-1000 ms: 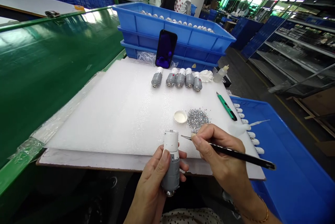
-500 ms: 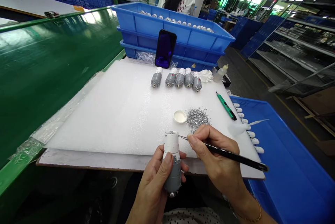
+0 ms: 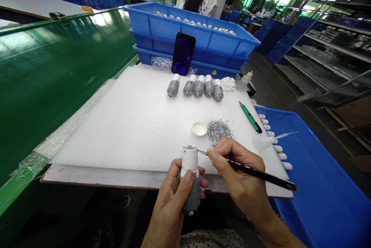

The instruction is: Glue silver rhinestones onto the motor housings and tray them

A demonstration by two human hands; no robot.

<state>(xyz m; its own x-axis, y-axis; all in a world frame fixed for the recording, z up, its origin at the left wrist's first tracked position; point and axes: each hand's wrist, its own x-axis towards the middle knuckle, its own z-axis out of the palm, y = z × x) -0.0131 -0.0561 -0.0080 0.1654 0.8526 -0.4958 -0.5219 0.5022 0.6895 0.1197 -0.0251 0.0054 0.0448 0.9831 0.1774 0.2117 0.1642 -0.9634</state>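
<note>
1. Gripping a grey-and-white model (image 3: 194, 192) in the left hand (image 3: 173, 197), pressing the thumb across its front and curling the other fingers around behind.
2. Pinching a black-handled tool (image 3: 262, 174) between thumb and forefinger of the right hand (image 3: 243, 176), much as with a pen.
3. Aiming the tool's thin tip at the right side of the model's white end, close to the rim; cannot tell touching from just short.
4. Holding the model white end up, in view across the near edge of a white foam sheet (image 3: 124, 124).
5. Just beyond, on the sheet: a small white dish (image 3: 199, 135), right beside a heap of silver stones (image 3: 218, 132).
6. Farther right, a green knife (image 3: 251, 117), laid at a slant; past the sheet's right edge, a blue tray (image 3: 321, 186).
7. Toward the far edge, five similar models (image 3: 199, 86), the leftmost set apart from a close group of four; to their right, a bottle (image 3: 244, 81).
8. Behind these, a phone (image 3: 183, 54) propped against stacked blue trays (image 3: 226, 45).
</note>
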